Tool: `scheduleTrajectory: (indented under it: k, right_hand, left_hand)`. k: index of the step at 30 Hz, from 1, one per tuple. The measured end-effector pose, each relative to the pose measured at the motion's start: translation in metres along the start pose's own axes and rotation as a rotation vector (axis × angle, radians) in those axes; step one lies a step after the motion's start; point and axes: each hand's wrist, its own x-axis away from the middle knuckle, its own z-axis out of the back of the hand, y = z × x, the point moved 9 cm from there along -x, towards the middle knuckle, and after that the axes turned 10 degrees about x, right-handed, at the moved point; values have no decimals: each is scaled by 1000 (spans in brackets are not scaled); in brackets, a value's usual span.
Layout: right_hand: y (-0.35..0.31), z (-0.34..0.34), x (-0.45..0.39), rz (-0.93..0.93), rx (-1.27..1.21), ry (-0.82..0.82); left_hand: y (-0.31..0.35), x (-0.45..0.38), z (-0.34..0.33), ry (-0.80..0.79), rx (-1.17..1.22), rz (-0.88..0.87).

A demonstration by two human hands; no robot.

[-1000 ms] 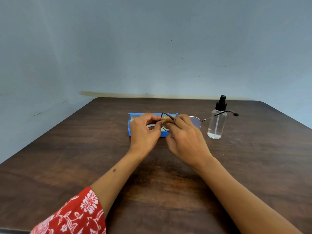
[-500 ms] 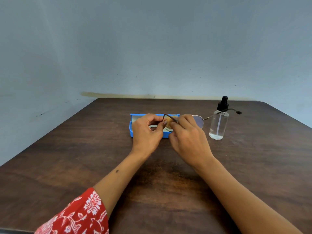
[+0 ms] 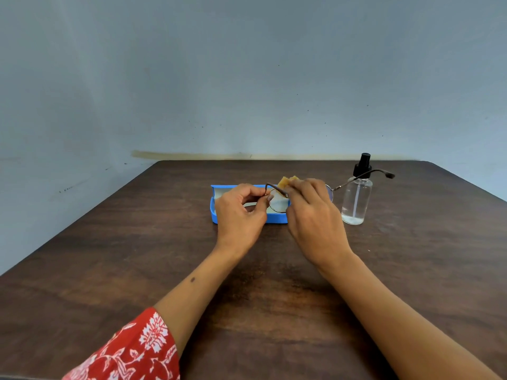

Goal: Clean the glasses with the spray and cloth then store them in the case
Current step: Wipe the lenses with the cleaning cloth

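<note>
I take the open blue glasses case (image 3: 219, 212) as my landmark: it lies on the dark wooden table (image 3: 137, 242), toward the far edge. Both my hands are up in front of it, above its right half. My left hand (image 3: 241, 212) pinches the round wire-rimmed glasses (image 3: 277, 201) at the left hinge, thumb and forefinger curled on the frame. My right hand (image 3: 312, 215) is curled round a small yellow cloth (image 3: 285, 182) — its corner pokes out above my knuckles, just over the case's right end — and it covers the bridge of the glasses. The left lens shows between my hands, in front of the case's right end. The right temple arm runs out to the right of the case, crossing in front of the neck of the clear spray bottle (image 3: 356, 198). That bottle, black-topped, stands upright on the table to the right of the case — near it, not touching. A red floral sleeve (image 3: 131, 349) covers my left upper arm.
</note>
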Motion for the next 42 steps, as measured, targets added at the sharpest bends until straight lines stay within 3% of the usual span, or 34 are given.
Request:
scheduleTrajectory:
  k: [6, 13, 20, 26, 33, 42]
  right_hand:
    - [-18, 9, 2, 117, -93, 53]
    - [-1, 0, -1, 26, 51, 14]
    - [-17, 10, 3, 121, -99, 52]
    - [-1, -1, 1, 46, 93, 16]
    - [-19, 17, 3, 109, -93, 88]
    - [1, -2, 2, 2, 28, 1]
  left_hand:
    - [-1, 0, 2, 16, 20, -1]
    - [1, 1, -2, -9, 3, -12]
    - [-3, -1, 2, 18, 22, -1]
    - [2, 2, -3, -17, 17, -25]
    - [-1, -1, 2, 4, 26, -16]
    - [0, 2, -2, 9, 19, -12]
